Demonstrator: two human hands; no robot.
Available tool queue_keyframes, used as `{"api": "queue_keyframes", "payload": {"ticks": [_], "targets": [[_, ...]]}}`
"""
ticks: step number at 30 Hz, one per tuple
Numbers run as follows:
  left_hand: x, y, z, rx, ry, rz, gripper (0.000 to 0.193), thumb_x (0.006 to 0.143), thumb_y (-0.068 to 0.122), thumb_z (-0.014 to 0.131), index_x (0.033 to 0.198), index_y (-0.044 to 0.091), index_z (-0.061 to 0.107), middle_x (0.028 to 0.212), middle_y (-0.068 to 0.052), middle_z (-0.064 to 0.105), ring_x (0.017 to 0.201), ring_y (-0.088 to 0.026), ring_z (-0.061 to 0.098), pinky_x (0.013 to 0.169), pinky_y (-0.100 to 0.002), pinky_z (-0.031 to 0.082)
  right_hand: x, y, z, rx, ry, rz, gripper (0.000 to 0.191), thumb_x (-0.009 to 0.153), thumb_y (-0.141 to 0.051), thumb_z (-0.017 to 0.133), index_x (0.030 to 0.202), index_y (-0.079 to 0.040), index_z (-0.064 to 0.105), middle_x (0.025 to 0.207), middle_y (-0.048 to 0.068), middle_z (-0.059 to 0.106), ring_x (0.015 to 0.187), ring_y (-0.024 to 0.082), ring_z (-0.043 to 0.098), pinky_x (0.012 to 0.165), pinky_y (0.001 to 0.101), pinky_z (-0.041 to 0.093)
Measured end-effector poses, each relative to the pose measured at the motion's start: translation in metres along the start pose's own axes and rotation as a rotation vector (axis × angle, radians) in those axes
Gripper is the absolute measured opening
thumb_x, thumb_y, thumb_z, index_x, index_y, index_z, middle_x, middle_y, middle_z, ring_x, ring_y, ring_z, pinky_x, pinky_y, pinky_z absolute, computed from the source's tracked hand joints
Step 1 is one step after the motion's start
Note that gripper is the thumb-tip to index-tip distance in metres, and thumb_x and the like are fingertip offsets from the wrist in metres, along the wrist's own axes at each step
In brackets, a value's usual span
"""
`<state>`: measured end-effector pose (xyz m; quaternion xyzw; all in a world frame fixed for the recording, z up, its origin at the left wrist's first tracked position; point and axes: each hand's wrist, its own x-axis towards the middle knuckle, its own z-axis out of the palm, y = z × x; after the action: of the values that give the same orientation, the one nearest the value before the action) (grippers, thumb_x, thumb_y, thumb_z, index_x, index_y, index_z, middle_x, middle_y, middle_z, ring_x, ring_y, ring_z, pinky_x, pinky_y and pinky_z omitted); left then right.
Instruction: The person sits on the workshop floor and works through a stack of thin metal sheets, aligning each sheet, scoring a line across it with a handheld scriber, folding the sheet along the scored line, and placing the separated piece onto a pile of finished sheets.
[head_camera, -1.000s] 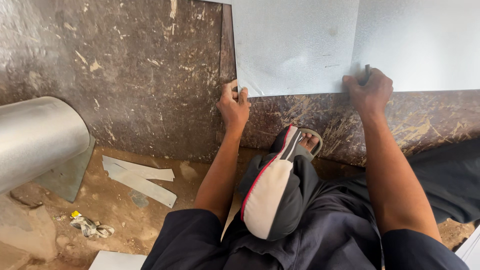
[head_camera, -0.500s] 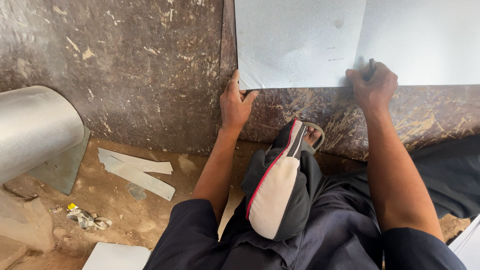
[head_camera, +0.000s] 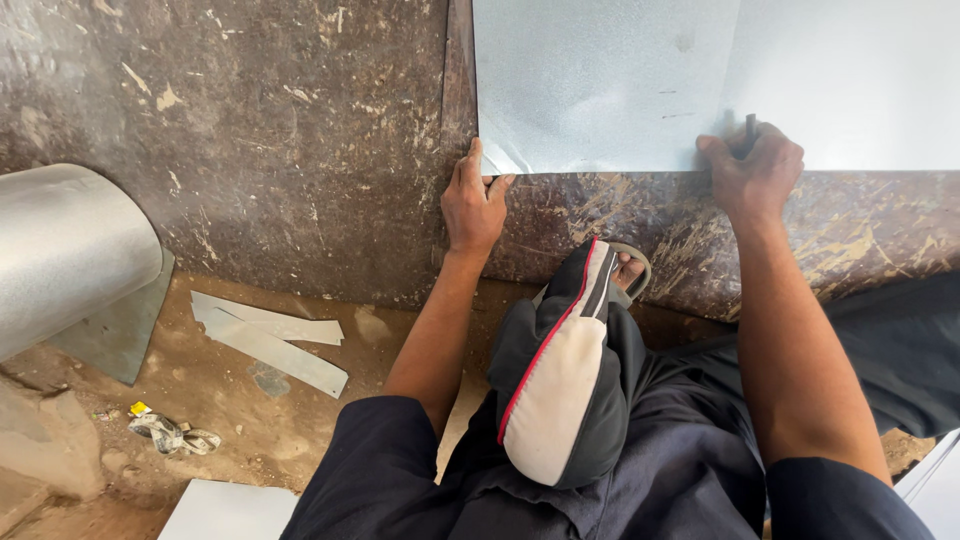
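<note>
Head view, looking down over both arms.

Metal sheet: pale grey, galvanised look, flat on a dark, scratched work slab. Near edge running left to right just ahead of both hands; lower left corner slightly lifted or bent.

Left hand: palm down on the slab at the sheet's lower left corner. Thumb and forefinger spread, meeting the sheet's corner edge; pressing or pinching, cannot tell which. Nothing else in it.

Right hand: fist curled tight around a thin dark tool, only the tip showing above the knuckles. Tip on or just above the sheet near its near edge; contact not clear. Short dark scratch marks on the sheet close by.

Below the hands: raised knee in dark trousers with white and red panel, sandalled foot against the slab's front face.

Left side: curved metal duct piece; two cut metal strips on the dirt floor; crumpled scrap nearby; another flat sheet at the bottom edge.
</note>
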<state>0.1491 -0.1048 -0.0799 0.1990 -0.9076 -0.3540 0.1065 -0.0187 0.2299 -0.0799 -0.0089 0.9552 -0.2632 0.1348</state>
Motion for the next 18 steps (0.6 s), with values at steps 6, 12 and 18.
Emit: {"api": "queue_keyframes", "payload": {"ticks": [6,12,18], "targets": [[0.009,0.009,-0.010,-0.072,0.061,0.058,0.069,0.085,0.009,0.082,0.145,-0.002,0.051,0.112,-0.021,0.066,0.089,-0.036,0.071,0.075,-0.046,0.059,0.001,-0.004,0.001,0.033,0.105,-0.031,0.042,0.084,-0.046,0.089,0.091,-0.007,0.077,0.078,0.019,0.070,0.074,0.037,0.070,0.071,0.0458,0.054],[0.022,0.017,-0.019,-0.058,0.023,-0.023,0.066,0.088,0.019,0.078,0.144,-0.002,0.051,0.116,-0.022,0.067,0.084,-0.033,0.073,0.066,-0.046,0.057,0.006,-0.030,-0.011,0.078,0.103,0.058,0.046,0.082,-0.045,0.086,0.080,-0.002,0.072,0.064,0.014,0.067,0.061,0.029,0.066,0.065,0.0425,0.053],[0.026,0.001,-0.006,-0.041,0.155,-0.009,0.047,0.099,0.030,0.067,0.136,0.002,0.058,0.113,-0.020,0.071,0.091,-0.035,0.073,0.070,-0.044,0.063,0.007,-0.037,-0.011,0.212,0.096,0.118,0.039,0.084,-0.038,0.084,0.083,0.000,0.073,0.064,0.010,0.068,0.058,0.019,0.062,0.055,0.0367,0.050]]}}
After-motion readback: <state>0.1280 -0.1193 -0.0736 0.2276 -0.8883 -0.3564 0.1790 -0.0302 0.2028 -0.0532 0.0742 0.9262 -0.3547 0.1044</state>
